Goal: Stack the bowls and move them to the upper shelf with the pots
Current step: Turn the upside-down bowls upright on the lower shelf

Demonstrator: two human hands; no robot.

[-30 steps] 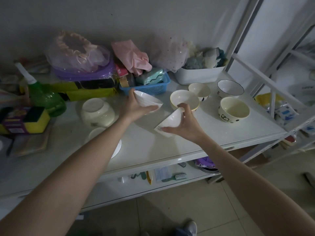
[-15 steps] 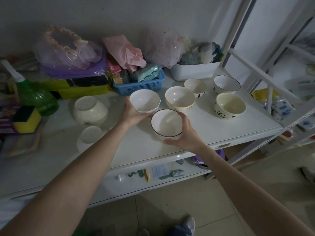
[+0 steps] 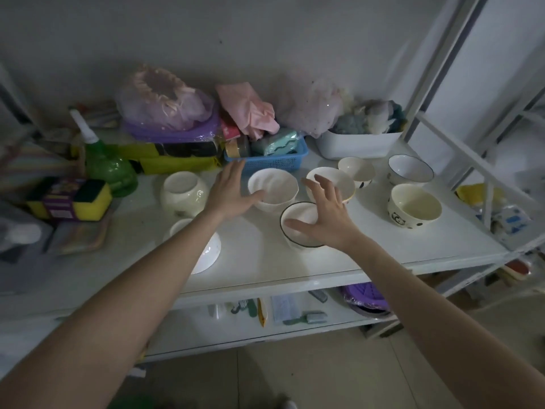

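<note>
Half a second ago each of my hands cupped a bowl just above the shelf; both bowls are now set down upright and I have let go. My left hand (image 3: 233, 191) hangs with fingers spread and straight, its thumb over the near rim of the plain white ribbed bowl (image 3: 272, 188). My right hand (image 3: 324, 215) is spread too, holding nothing, palm over the white bowl with the thin dark rim (image 3: 295, 228), which sits nearer the front edge of the white shelf top (image 3: 383, 249).

I judge the stacking is only beginning. The sensible move is to nest small into large: lift one bowl by its rim, lower it level into the next, and keep the other hand on the base bowl. Glazed ceramic likely slides and chips, so set down gently.

Left to right along the shelf: a green spray bottle (image 3: 106, 166), two overturned pale bowls, the blue plastic basket (image 3: 274, 160) at the back edge, the cream bowl with coloured trim (image 3: 331, 181), a smaller cream bowl (image 3: 356, 171), another dark-rimmed white bowl (image 3: 410, 169) and the cream panda-print bowl (image 3: 414, 206) toward the right edge. The room is dim, with a pale wall behind and tiled floor below.
</note>
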